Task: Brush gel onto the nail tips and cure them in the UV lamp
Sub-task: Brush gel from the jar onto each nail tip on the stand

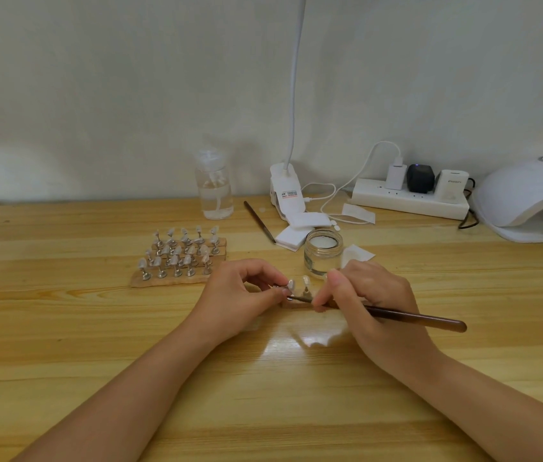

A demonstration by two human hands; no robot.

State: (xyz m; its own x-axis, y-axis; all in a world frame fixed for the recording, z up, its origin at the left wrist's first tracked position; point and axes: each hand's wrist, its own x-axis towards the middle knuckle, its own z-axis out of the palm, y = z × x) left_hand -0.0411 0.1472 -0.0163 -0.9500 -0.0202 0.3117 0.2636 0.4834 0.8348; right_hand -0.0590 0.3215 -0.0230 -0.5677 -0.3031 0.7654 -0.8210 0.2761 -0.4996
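My left hand (246, 295) pinches a small metal stand with a pale nail tip (290, 285) on it, tilted toward the right. My right hand (370, 301) grips a dark brown brush (416, 319) whose fine end points left and meets that nail tip. A second nail tip on a stand (305, 284) is upright just behind, on a small wooden strip partly hidden by my fingers. An open glass jar of clear gel (323, 250) stands behind my hands. The white UV lamp (530, 198) sits at the far right.
A wooden block with several nail tips on metal stands (180, 258) lies to the left. At the back stand a clear pump bottle (214, 185), a clip lamp base (286, 191), white pads (291, 235), a spare brush (260, 221) and a power strip (410, 196) with cables.
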